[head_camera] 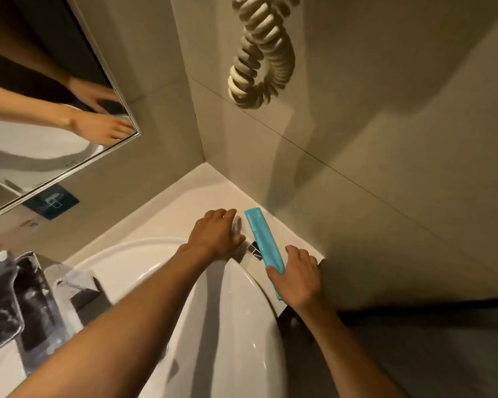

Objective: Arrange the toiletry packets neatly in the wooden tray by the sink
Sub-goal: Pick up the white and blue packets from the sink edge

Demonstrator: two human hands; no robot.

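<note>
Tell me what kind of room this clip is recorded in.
A bathroom, probably a hotel's: a white sink with a chrome faucet, a wall mirror above it, and a coiled cord, likely a hairdryer's, hanging on the tiled wall.

We see the long packet (263, 239) lying on the surface (184, 202) in the corner, its near end under our right fingers (282, 271). Our left fingers (230, 216) rest just left of it, the sink (213, 311) behind them toward us.
</note>
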